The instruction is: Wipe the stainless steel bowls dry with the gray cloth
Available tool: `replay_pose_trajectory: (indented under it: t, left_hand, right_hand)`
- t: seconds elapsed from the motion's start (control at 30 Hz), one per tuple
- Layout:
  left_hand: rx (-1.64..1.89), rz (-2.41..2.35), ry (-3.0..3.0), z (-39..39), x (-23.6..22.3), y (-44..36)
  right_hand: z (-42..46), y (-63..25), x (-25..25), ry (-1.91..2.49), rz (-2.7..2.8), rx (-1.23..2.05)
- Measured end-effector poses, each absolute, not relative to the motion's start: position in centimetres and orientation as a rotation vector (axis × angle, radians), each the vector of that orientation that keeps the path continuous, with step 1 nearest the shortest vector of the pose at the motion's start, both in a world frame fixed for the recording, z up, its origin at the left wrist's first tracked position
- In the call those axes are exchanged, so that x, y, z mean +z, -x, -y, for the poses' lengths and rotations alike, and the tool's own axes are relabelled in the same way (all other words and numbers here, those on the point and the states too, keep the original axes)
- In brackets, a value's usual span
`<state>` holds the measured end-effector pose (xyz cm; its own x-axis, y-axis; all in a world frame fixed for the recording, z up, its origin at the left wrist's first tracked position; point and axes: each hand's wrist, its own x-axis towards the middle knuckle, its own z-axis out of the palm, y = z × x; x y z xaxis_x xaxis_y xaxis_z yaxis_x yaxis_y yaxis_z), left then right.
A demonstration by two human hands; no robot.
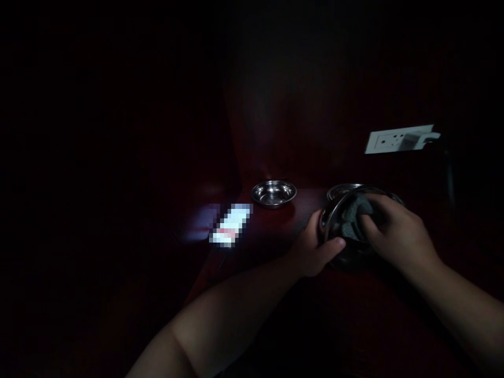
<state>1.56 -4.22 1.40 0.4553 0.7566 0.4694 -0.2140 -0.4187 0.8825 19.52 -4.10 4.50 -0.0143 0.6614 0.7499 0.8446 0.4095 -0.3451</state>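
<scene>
My left hand (318,251) grips the near left rim of a shiny metal bowl (327,215), its thumb over the edge. The bowl is tilted so that its inside faces me. Inside it, my right hand (397,228) presses a grey-green cloth (354,214) against the metal, with the fingers closed around the cloth. Part of the bowl is hidden behind my right hand and in the dark. Just behind it, another metal dish (342,190) shows only its rim.
A small steel bowl (274,194) stands upright on the dark red surface (307,210). To its left glows a phone screen (232,224), blurred into blocks. A white socket plate (384,140) with a plugged-in charger (427,137) is on the wall at right. Most surroundings are dark.
</scene>
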Motion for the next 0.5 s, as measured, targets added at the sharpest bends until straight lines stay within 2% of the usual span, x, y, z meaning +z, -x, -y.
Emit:
replay_pose_trajectory:
  t: [0.33, 0.5]
  left_hand:
    - [1.268, -0.537, -1.635, 4.0, 1.3, -1.5]
    - [1.279, -0.544, -1.665, 4.3, 1.8, -1.5]
  right_hand:
    - [2.7, -20.5, 3.0, 1.711, 1.753, -0.119]
    - [2.3, -20.6, 2.8, 1.722, 1.835, 0.094]
